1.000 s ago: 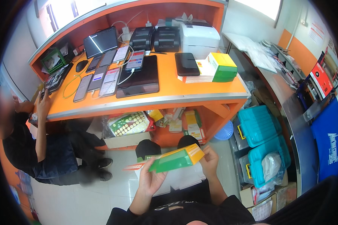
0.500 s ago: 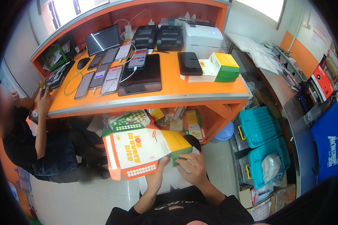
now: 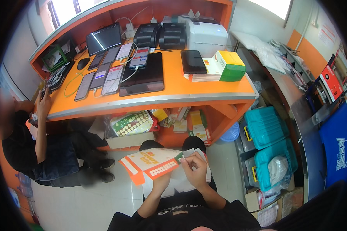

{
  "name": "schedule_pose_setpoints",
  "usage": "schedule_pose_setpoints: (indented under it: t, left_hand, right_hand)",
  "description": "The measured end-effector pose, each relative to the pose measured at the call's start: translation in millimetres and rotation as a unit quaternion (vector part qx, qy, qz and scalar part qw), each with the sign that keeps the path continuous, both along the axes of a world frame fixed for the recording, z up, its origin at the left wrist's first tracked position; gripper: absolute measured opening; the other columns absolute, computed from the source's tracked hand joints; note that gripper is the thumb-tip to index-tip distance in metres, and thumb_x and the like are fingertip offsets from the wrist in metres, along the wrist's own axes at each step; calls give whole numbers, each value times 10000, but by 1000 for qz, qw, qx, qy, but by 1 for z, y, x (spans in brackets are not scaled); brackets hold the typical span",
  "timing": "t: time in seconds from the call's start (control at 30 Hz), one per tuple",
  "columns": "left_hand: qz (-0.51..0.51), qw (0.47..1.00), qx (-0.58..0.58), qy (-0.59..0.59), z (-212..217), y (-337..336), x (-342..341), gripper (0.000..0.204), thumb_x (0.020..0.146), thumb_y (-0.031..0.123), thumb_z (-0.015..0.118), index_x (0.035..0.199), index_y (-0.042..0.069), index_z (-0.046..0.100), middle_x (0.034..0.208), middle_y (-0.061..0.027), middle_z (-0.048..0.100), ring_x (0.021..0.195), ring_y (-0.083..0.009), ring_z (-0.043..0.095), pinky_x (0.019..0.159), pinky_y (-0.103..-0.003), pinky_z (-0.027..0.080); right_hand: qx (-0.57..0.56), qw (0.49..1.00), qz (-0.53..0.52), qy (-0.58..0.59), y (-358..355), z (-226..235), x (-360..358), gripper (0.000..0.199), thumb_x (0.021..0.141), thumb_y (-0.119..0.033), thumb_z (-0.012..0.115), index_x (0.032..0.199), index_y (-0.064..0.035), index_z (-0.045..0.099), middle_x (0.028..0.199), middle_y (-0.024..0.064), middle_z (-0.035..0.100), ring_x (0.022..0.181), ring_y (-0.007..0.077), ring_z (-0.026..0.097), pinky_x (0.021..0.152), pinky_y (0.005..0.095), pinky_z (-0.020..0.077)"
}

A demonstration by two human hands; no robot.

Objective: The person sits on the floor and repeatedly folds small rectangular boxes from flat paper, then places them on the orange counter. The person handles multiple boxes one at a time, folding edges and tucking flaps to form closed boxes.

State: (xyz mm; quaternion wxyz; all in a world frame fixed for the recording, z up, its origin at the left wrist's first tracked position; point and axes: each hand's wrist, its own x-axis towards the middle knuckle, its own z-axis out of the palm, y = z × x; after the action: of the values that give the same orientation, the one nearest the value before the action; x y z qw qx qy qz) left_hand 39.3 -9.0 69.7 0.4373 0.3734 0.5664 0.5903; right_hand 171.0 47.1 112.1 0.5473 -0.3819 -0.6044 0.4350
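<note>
Above my lap lies a printed cardboard box (image 3: 153,158), partly folded, white with orange side flaps and a green end. Its near side rests on my left hand (image 3: 161,185), which holds it from below, the fingers hidden under the card. At the green end, my right hand (image 3: 195,170) is closed in a pinch. A small pale bit shows at those fingertips; whether it is the box's flap edge or a separate strip, I cannot tell. Beneath the box, white sheets of card (image 3: 189,185) lie across my lap.
Ahead stands an orange desk (image 3: 173,86) with several phones, a tablet (image 3: 142,79), a white printer (image 3: 207,36) and a stack of flat boxes (image 3: 229,67). A person (image 3: 23,142) sits at left with a phone. Teal-lidded bins (image 3: 266,127) stand at right; packaging (image 3: 133,124) lies under the desk.
The box has tilted flatter and come lower, nearer my lap. My left hand has slid beneath it. My right fingers have drawn into a pinch at its green end.
</note>
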Motion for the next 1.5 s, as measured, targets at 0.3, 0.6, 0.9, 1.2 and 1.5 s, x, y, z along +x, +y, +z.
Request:
schedule_pose_setpoints:
  t: [0.3, 0.6, 0.9, 1.2, 1.5]
  left_hand:
    - [-37, 979, -12, -199, 1, 0, -2, 542, 899, 141, 674, 1349, -1, 408, 1269, -116, 515, 1113, -207, 560, 927, -346, 488]
    - [-49, 897, -19, -440, 16, -8, -16, 563, 849, 164, 704, 1307, -4, 424, 1246, -142, 470, 1117, -251, 509, 932, -374, 450]
    - [-29, 921, -15, -388, 17, -14, -6, 585, 799, 187, 734, 1266, -8, 440, 1222, -167, 425, 1122, -296, 458, 937, -402, 413]
    - [4, 956, 12, -292, 3, -6, 11, 607, 749, 210, 764, 1224, -11, 457, 1199, -193, 380, 1126, -340, 406, 942, -431, 375]
    - [277, 877, 126, 373, 28, 10, 6, 524, 751, 122, 740, 1168, -1, 449, 1143, -180, 403, 1055, -295, 429, 879, -387, 392]
  right_hand:
    - [10, 1000, 18, 14, -1, 6, 4, 111, 842, -8, 681, 760, 7, 607, 728, 29, 516, 581, 60, 482, 507, 205, 374]
    - [46, 991, 116, -48, -1, 23, 16, 106, 836, 10, 677, 763, 14, 601, 705, 58, 543, 606, 105, 522, 549, 239, 406]
    - [194, 971, 84, -115, 9, 28, 21, 172, 758, 0, 736, 892, 7, 626, 811, 103, 600, 702, 232, 610, 617, 296, 487]
    - [170, 977, -4, -130, 4, -7, 21, 165, 759, -68, 713, 855, 3, 599, 829, 124, 604, 744, 270, 619, 665, 308, 494]
    - [-182, 945, 199, 186, 43, -73, 65, 119, 924, -106, 602, 878, -5, 560, 902, 79, 616, 933, 133, 604, 835, 326, 502]
